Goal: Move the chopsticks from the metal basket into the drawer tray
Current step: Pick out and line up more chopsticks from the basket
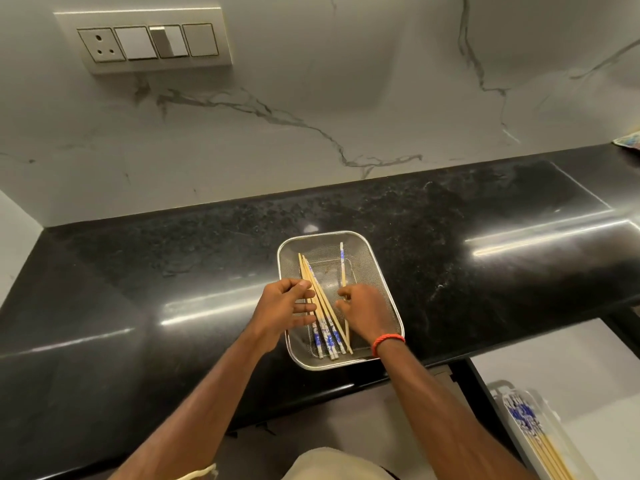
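Step in hand: pick-up from the metal basket (360,252), centre of frame on the black desk (450,271).

- Several chopsticks (323,317) lie fanned in the basket's left half. A lone chopstick (342,261) lies apart along its right half.
- Left hand (287,306): fingers spread and fairly straight, tips at the fanned group, gripping nothing.
- Right hand (363,310): fingers curled at the lone chopstick, apparently pinching it.
- Drawer tray (550,415), lower right of frame, already holds some sticks, so the task looks partly done.

Next, by my reading: gather the fanned sticks into one bunch, lift them clear of the rim, carry them to the lower right and lay them lengthwise in the tray.
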Tool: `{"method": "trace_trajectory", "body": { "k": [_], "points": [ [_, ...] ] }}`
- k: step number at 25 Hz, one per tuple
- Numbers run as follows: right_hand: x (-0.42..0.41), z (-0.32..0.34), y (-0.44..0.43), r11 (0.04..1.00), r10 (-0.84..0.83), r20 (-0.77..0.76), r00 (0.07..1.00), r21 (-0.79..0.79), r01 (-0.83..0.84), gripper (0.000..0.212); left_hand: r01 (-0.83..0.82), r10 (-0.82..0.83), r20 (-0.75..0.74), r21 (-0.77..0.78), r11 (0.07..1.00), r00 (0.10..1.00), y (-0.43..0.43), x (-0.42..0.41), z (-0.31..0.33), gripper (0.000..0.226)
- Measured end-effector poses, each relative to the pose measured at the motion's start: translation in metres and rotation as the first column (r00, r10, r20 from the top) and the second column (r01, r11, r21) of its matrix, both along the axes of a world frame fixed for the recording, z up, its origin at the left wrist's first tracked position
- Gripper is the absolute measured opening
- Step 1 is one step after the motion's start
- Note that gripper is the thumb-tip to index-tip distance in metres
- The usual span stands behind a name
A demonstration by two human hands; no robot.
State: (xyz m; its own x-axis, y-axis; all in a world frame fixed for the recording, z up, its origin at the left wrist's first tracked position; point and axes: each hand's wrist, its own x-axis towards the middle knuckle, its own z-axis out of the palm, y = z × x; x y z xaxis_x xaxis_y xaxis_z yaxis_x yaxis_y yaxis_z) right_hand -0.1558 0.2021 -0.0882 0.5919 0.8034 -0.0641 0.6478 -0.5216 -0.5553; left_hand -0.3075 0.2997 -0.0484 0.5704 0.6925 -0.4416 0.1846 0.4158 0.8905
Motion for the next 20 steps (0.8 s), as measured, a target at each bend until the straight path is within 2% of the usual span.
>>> {"method": "trace_trajectory", "body": {
  "k": [3,5,9,12,14,15,18,20],
  "points": [
    [-0.005,0.021,-0.004,0.97,-0.073,-0.117,0.99,0.222,0.098,0.023,-0.002,0.002,0.001,-0.008,1.0,1.0,0.008,0.003,0.004,0.021],
    [-0.012,0.036,-0.008,0.936,-0.057,-0.242,0.969,0.324,0.136,0.02,0.011,-0.01,0.019,-0.028,1.0,1.0,0.01,0.006,0.006,0.025],
    [-0.033,0.053,-0.011,0.936,0.077,-0.421,0.904,0.344,0.081,0.022,0.077,-0.07,0.109,-0.059,0.995,0.992,0.007,0.018,0.011,0.028],
    [-0.04,0.049,-0.013,0.924,0.079,-0.532,0.843,0.356,0.138,0.02,0.003,0.0,0.103,-0.028,1.0,0.995,0.006,0.022,0.008,0.021],
    [-0.032,0.043,-0.013,0.929,0.001,-0.53,0.848,0.313,0.195,0.017,-0.056,0.061,0.11,-0.041,0.998,0.992,0.009,0.016,0.005,0.02],
    [-0.025,0.039,-0.011,0.945,-0.044,-0.466,0.884,0.267,0.188,0.017,-0.083,0.088,0.11,-0.052,0.995,0.99,0.012,0.013,0.004,0.019],
    [-0.011,0.026,-0.006,0.999,-0.042,-0.24,0.97,0.019,0.048,0.012,-0.124,0.13,0.106,-0.066,0.99,0.986,0.019,0.0,0.001,0.019],
    [-0.011,0.016,-0.002,0.994,-0.01,-0.216,0.976,-0.112,-0.015,0.025,-0.124,0.133,0.113,-0.077,0.989,0.985,0.02,-0.004,0.002,0.02]
  ]
}}
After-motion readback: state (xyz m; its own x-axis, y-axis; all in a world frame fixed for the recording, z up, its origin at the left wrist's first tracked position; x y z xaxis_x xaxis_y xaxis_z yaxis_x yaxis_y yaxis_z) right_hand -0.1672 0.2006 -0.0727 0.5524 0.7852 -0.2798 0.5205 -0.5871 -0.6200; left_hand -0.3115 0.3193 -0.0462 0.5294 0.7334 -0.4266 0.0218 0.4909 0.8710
